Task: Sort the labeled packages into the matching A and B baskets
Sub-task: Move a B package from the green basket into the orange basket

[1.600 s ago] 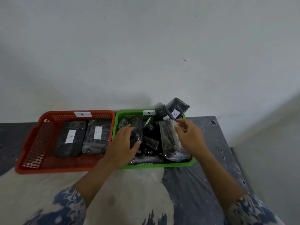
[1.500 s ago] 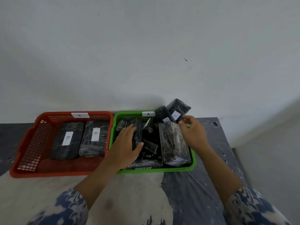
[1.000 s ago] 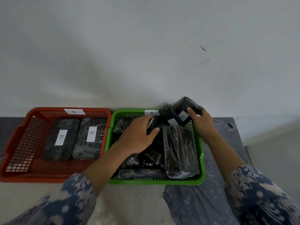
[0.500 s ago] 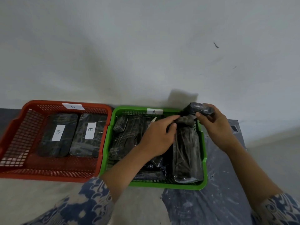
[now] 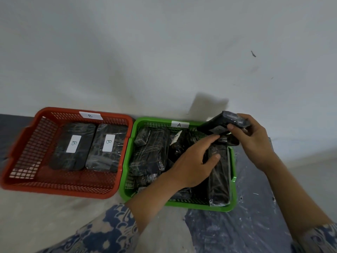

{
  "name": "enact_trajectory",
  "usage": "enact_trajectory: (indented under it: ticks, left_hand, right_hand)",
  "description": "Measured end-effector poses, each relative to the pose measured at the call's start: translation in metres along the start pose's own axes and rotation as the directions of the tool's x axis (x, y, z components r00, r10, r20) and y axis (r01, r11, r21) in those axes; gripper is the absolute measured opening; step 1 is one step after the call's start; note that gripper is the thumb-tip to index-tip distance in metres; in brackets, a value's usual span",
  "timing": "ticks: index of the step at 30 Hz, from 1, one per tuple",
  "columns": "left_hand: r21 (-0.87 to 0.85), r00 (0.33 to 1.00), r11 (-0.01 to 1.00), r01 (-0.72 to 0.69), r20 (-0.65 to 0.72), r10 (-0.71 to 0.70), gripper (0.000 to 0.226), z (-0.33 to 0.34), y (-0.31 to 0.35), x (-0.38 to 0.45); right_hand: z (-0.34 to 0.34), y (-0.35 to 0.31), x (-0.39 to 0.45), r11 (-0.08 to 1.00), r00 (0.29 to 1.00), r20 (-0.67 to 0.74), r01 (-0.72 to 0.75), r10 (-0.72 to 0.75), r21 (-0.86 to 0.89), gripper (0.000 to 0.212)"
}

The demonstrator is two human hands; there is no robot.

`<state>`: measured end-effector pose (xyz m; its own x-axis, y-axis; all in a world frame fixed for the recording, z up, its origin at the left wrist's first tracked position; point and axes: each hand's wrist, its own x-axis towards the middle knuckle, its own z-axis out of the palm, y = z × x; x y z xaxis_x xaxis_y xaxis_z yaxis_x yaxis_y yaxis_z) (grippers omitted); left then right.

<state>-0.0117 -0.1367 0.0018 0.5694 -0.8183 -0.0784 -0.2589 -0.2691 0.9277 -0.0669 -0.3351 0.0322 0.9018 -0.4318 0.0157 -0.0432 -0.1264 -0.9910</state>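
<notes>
A red basket [image 5: 27, 143] labelled B sits at the left and holds two black wrapped packages [image 5: 73, 145], each with a white B label. Beside it, a green basket [image 5: 128, 157] labelled A is full of several black wrapped packages [image 5: 151, 152]. My right hand [image 5: 253, 141] grips a black package [image 5: 224, 122] and holds it above the green basket's far right corner. My left hand [image 5: 193, 163] rests on the packages inside the green basket, fingers spread, its fingertips touching the lifted package's underside.
The baskets stand on a table [image 5: 54, 216] against a white wall [image 5: 164, 52]. A dark plastic sheet [image 5: 246, 225] covers the table's right part. The floor [image 5: 313, 176] drops away at the right edge.
My right hand took hold of the black package at the green basket's far right corner and lifted it. My left hand slid right across the packages toward it.
</notes>
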Motion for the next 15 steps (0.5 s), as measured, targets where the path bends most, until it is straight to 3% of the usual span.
enact_trajectory:
  ticks: [5, 10, 12, 15]
  left_hand:
    - [0.062, 0.969, 0.998, -0.014, -0.245, 0.028, 0.039, -0.011, 0.004, -0.012]
    - [-0.025, 0.857, 1.000, -0.019, -0.516, 0.003, 0.019, -0.042, 0.018, -0.026]
    - [-0.067, 0.840, 0.998, -0.008, -0.542, -0.030, 0.024, -0.056, 0.028, -0.030]
    - [-0.145, 0.910, 0.988, 0.056, -0.400, -0.110, 0.033, -0.073, 0.041, -0.034]
  right_hand:
    - [0.005, -0.022, 0.002, 0.994, 0.995, -0.099, 0.040, -0.030, 0.105, 0.032]
    - [0.016, -0.053, 0.006, 0.969, 0.982, -0.190, 0.049, -0.002, 0.242, 0.035]
    - [0.023, -0.062, 0.005, 0.965, 0.983, -0.178, 0.007, 0.041, 0.261, 0.030]
    - [0.038, -0.067, -0.002, 0.980, 0.989, -0.107, -0.083, 0.103, 0.180, 0.030]
